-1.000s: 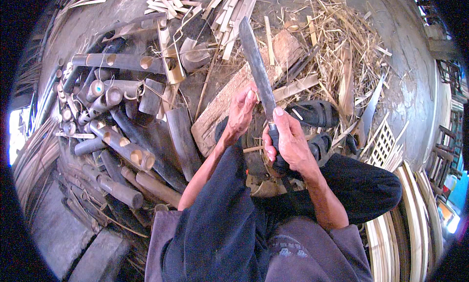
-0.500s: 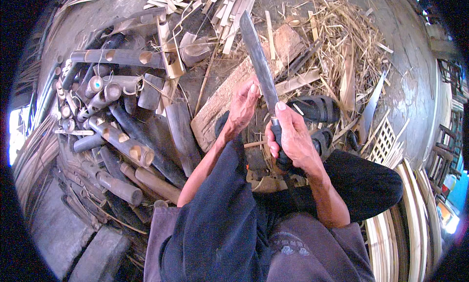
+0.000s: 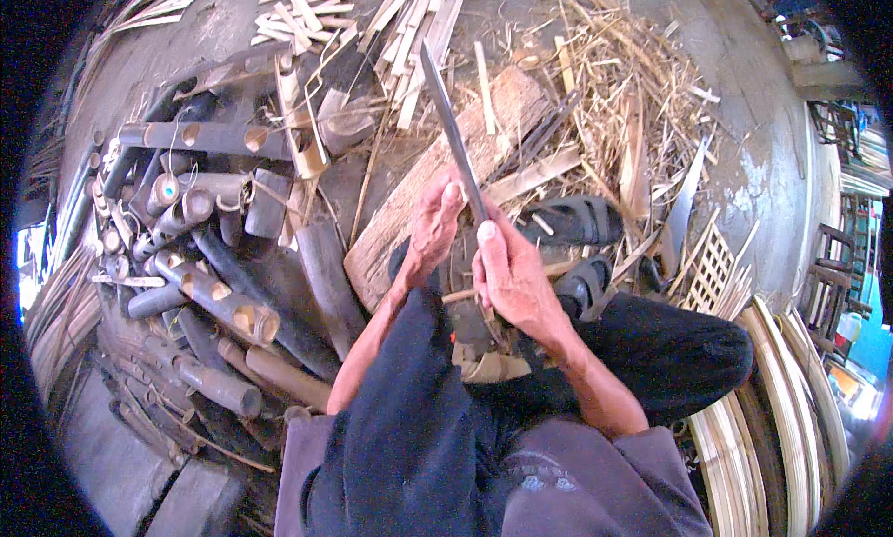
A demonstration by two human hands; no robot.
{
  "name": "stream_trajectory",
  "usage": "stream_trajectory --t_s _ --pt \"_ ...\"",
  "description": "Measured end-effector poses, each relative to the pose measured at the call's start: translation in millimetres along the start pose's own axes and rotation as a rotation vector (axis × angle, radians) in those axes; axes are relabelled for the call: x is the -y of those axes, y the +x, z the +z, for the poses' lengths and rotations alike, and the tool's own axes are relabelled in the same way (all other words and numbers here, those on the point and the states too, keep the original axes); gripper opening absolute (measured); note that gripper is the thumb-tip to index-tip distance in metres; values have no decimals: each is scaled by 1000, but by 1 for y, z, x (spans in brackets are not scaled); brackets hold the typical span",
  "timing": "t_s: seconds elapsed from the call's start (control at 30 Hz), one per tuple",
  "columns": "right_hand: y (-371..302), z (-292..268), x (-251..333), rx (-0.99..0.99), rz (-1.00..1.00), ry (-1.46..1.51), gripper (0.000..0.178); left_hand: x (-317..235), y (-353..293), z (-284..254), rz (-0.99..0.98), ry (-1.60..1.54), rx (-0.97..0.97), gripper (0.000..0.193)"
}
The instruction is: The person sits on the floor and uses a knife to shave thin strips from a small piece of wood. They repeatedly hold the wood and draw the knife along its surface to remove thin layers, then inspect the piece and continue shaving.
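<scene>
My right hand (image 3: 516, 275) is closed round the grip of a long machete (image 3: 453, 127), its blade pointing up and away to the left. The blade looks narrow here, turned nearly edge-on, and the grip is mostly hidden by my fingers. Close against the blade's left side is my left hand (image 3: 433, 222), thumb and fingers pinched together; what they hold, if anything, is too small to name. Beyond both hands a thick wooden block (image 3: 409, 211) lies slantwise on the floor. Beneath my right hand are my crossed legs in dark trousers (image 3: 651, 346).
Cut bamboo tubes (image 3: 223, 300) are heaped at the left. Split bamboo strips (image 3: 423, 34) and a pile of shavings (image 3: 642, 90) lie at the far side. A handsaw (image 3: 686, 202), a woven lattice (image 3: 712, 269) and dark sandals (image 3: 569, 222) are to the right, with bundled long strips (image 3: 735, 458) nearer.
The machete has turned from showing its flat side to nearly edge-on. Both hands have shifted left in the picture, the right one closer to the left. The whole view has moved slightly.
</scene>
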State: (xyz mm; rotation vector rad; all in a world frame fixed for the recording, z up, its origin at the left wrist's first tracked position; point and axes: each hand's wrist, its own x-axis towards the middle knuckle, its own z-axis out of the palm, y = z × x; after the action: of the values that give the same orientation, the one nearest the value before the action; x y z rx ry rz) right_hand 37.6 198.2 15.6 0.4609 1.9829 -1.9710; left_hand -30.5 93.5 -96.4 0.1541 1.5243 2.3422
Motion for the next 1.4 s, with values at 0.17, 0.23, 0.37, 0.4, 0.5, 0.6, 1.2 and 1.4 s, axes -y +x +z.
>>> stream_trajectory --t_s 0.17,0.23,0.37,0.4,0.5,0.6,1.2,1.4 --pt "0 1 1 -3 -90 -22 47 32 6 -30 45 132 82 33" --pt "4 -2 -5 -36 -73 -46 46 13 7 -4 -71 -8 -2 32" --pt "-7 -2 12 -8 -68 -41 45 -2 1 -1 -97 -95 -24 31" --pt "-8 0 15 0 -73 -31 46 10 -2 -10 -53 -89 1 31" --pt "7 0 0 -31 -77 -68 46 26 11 -18 -52 -20 -53 34" --pt "-7 -5 19 -39 39 -179 46 1 6 2 -11 -66 -23 33" --pt "-11 -6 36 -50 -37 -283 46 0 -15 -46 234 302 -456 58" --pt "16 -3 -18 -33 22 -261 45 -11 -21 -41 158 564 -430 48"
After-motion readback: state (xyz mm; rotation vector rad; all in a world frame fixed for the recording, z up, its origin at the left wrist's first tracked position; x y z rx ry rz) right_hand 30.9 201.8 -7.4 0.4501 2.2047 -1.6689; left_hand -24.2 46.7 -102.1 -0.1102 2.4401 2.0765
